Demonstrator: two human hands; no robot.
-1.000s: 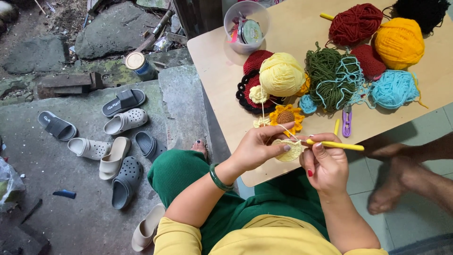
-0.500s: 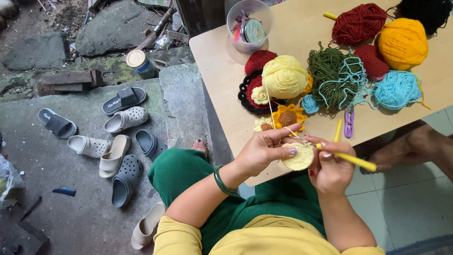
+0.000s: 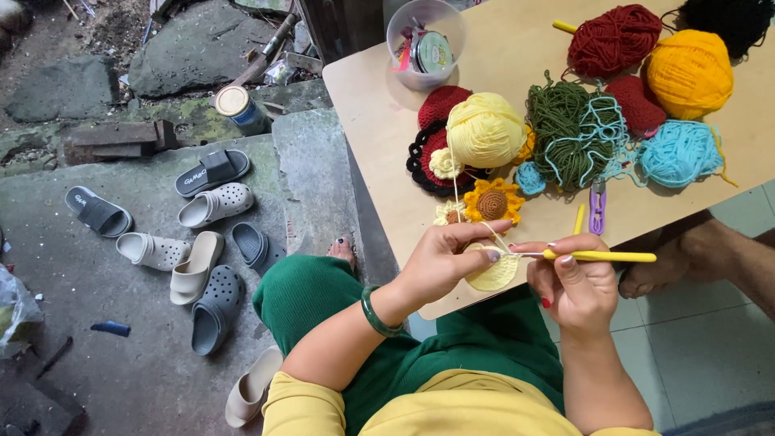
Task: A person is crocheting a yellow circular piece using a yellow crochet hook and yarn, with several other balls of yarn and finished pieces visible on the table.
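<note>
My left hand point(image 3: 442, 260) pinches a small pale yellow crochet piece point(image 3: 494, 276) over the near edge of the wooden table point(image 3: 379, 145). My right hand point(image 3: 575, 287) grips a yellow-handled crochet hook point(image 3: 601, 256), its metal tip at the piece. A strand of pale yellow yarn runs from the piece up to a pale yellow yarn ball point(image 3: 484, 129). A crocheted sunflower point(image 3: 492, 202) lies on the table just beyond my hands.
Yarn balls in dark red point(image 3: 613, 39), orange point(image 3: 690, 73), green point(image 3: 569, 129) and light blue point(image 3: 680, 153) crowd the table, with a clear plastic tub point(image 3: 425, 44) and purple snips point(image 3: 597, 208). Several sandals point(image 3: 198, 234) lie on the concrete at left. Another person's foot point(image 3: 686, 254) shows under the table.
Both hands shifted slightly right and the hook levelled out to horizontal. The crochet piece turned a little between my fingers.
</note>
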